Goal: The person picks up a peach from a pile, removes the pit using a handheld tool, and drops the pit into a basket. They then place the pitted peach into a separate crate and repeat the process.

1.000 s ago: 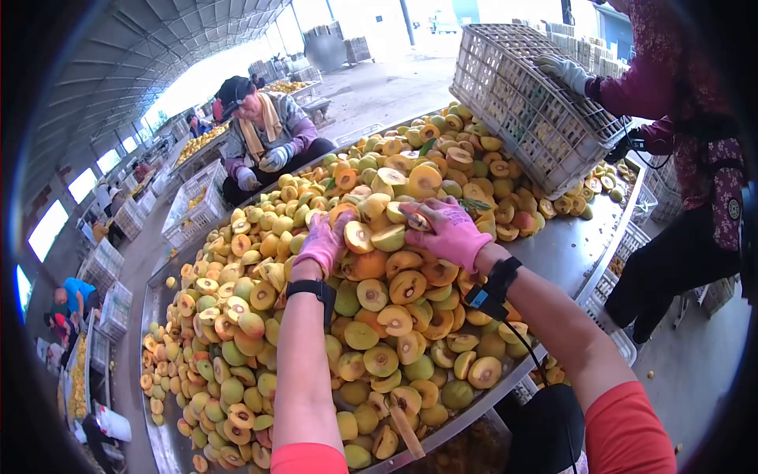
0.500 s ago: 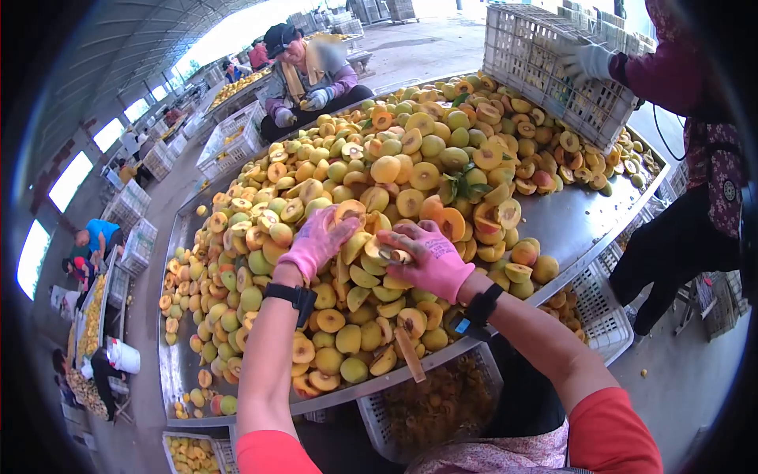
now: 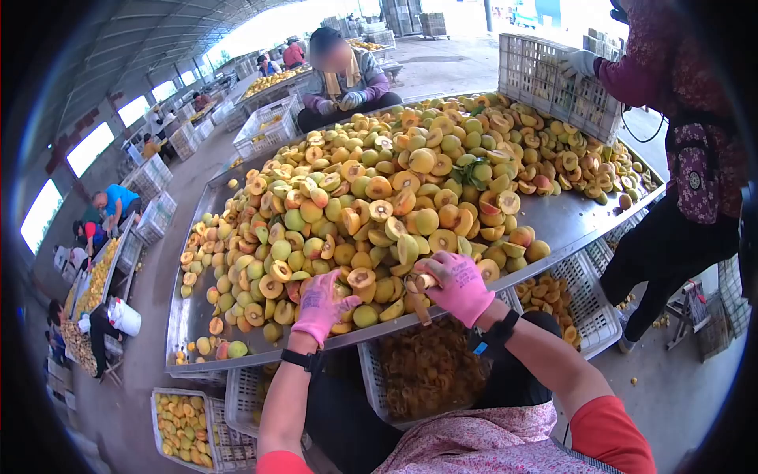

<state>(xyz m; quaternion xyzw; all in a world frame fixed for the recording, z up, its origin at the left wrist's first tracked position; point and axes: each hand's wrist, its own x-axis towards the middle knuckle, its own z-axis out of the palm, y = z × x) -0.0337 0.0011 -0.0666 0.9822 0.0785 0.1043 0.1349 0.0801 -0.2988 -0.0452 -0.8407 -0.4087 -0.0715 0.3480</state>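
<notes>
A heap of peaches (image 3: 379,189), many cut in half and some with the pit showing, covers the metal table (image 3: 624,201). My left hand (image 3: 320,306), in a pink glove, rests at the near edge of the heap with thumb and fingers apart, next to several halves; nothing shows in its grip. My right hand (image 3: 458,287), also pink-gloved, is closed on a short wooden-handled tool (image 3: 425,281); the working end cannot be made out. Just below it, a wooden strip (image 3: 418,306) reaches over the table's near edge.
Below the table stand a crate of brown scraps (image 3: 369,379) and crates of peaches (image 3: 162,434). At right, a person's gloved hand (image 3: 580,63) holds a tilted white crate (image 3: 545,83). Another person (image 3: 347,79) sits across the table.
Both hands have drawn back from the middle of the heap to the table's near edge. My left hand has come off the fruit it was on. The view has shifted, and the crate at right is still tilted.
</notes>
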